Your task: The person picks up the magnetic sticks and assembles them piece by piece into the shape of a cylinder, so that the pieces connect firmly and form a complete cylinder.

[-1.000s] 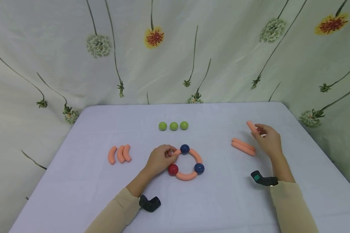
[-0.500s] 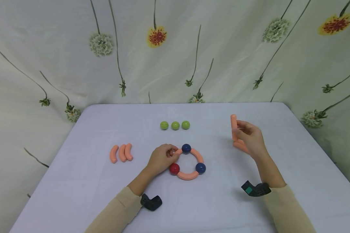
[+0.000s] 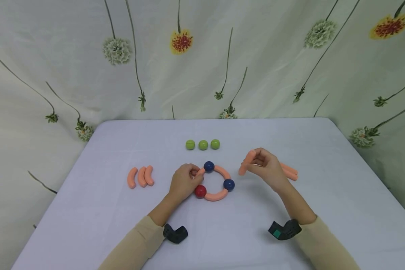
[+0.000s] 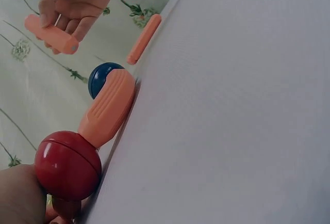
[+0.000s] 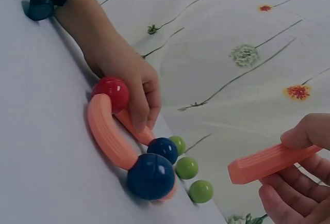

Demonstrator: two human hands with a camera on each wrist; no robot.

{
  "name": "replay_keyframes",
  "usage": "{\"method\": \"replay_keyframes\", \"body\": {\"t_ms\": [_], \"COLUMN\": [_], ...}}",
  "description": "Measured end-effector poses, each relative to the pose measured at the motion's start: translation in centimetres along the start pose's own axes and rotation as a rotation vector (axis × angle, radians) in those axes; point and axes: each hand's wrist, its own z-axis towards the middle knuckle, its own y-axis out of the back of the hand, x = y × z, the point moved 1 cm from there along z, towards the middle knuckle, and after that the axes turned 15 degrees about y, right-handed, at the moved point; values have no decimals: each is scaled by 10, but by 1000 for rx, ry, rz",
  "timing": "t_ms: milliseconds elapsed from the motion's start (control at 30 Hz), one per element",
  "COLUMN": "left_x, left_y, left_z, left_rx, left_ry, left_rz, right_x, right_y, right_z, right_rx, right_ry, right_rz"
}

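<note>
A ring of curved orange rods and balls lies on the table: a red ball (image 3: 200, 191), a far blue ball (image 3: 209, 166) and a right blue ball (image 3: 228, 185). My left hand (image 3: 183, 182) pinches the ring's left curved rod (image 5: 135, 127), partly covering it. Above the table, right of the ring and apart from it, my right hand (image 3: 267, 169) holds a straight orange rod (image 3: 247, 162) between thumb and fingers. In the right wrist view this held rod (image 5: 263, 164) shows ridges and a tapered end.
Straight orange rods (image 3: 289, 171) lie behind my right hand, partly hidden by it. Three curved orange rods (image 3: 140, 177) lie at the left. Beyond the ring, three green balls (image 3: 203, 144) sit in a row. A flowered cloth (image 3: 273, 56) hangs behind the table (image 3: 98, 210).
My right hand has carried the straight rod leftward from beside the other straight rods toward the ring, turning it. The ring has shifted slightly away from me, with my left hand still on it.
</note>
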Motion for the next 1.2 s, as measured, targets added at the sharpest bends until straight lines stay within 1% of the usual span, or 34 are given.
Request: {"method": "replay_keyframes", "body": {"t_ms": [133, 233, 333, 533, 633, 767, 833, 1000, 1067, 1200], "left_x": [-1, -2, -2, -3, -3, -4, -4, -4, -4, -2], "left_y": [1, 1, 1, 1, 2, 2, 2, 2, 1, 2], "left_z": [0, -1, -1, -1, -1, -2, -2, -2, -2, -1], "left_rx": [-12, -10, -9, -2, 1, 4, 7, 9, 7, -6], "left_ry": [10, 15, 20, 31, 36, 42, 43, 37, 29, 4], "left_rz": [-7, -9, -5, 5, 4, 0, -2, 2, 6, 17], "right_x": [-5, -7, -7, -9, -15, -26, -30, -38, -43, -53], "right_y": [-12, -20, -25, -31, -33, -34, -34, -33, -33, -33], "right_z": [-2, -4, -6, -8, -9, -11, -12, -13, -13, -15], "right_rx": [70, 108, 122, 133, 161, 210, 229, 260, 262, 240], "right_ry": [23, 22, 21, 48, 23, -40, -45, 22, 39, 43], "right_rz": [-65, -145, -217, -317, -397, -461, -481, -484, -473, -457]}}
